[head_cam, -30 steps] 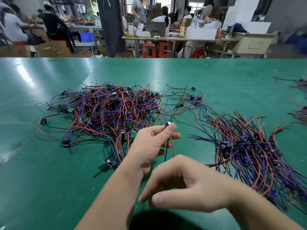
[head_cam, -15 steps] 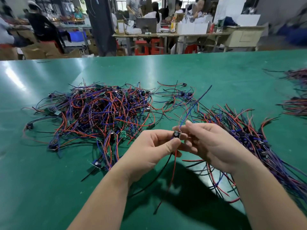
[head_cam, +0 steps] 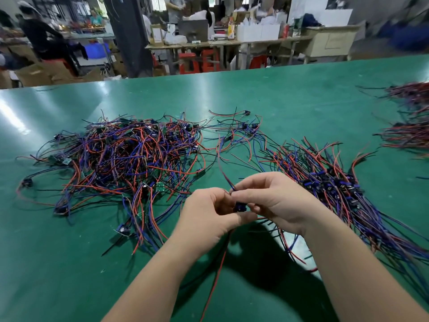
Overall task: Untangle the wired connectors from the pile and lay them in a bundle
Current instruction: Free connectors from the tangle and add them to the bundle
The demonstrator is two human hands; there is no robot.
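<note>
Drawn closer together since half a second ago: left hand (head_cam: 209, 214) and right hand (head_cam: 274, 201), fingers now overlapping where only their tips met before. Gone from the upper right, the long blue wire end; in its place, a blue wire (head_cam: 224, 173) slanting up and to the left from the grip toward the loose strands.

Held up off the green table (head_cam: 278, 94), between the two hands: one small dark connector (head_cam: 240, 207), midway between the pile and the bundle. Left fingers (head_cam: 241, 219) curled, thumb pressed against the connector from below. Right fingers (head_cam: 246, 194) curled over it from above, pinching at the spot where the blue wire leaves (exact contact partly hidden by the knuckles). Both hands narrow, gripping the same piece.

Hanging from under the left hand toward the near edge: a red wire (head_cam: 218, 270), with a black one alongside.

On the left of the table, the tangled pile (head_cam: 130, 154) of red, blue and black wires, with a small green board (head_cam: 159, 187) at its near edge. On the right, just beside the right wrist, the bundle (head_cam: 336, 187), wires lying roughly parallel with dark connectors gathered along its middle. At the far right edge, well apart, more bundles (head_cam: 408, 135), blurred.
</note>
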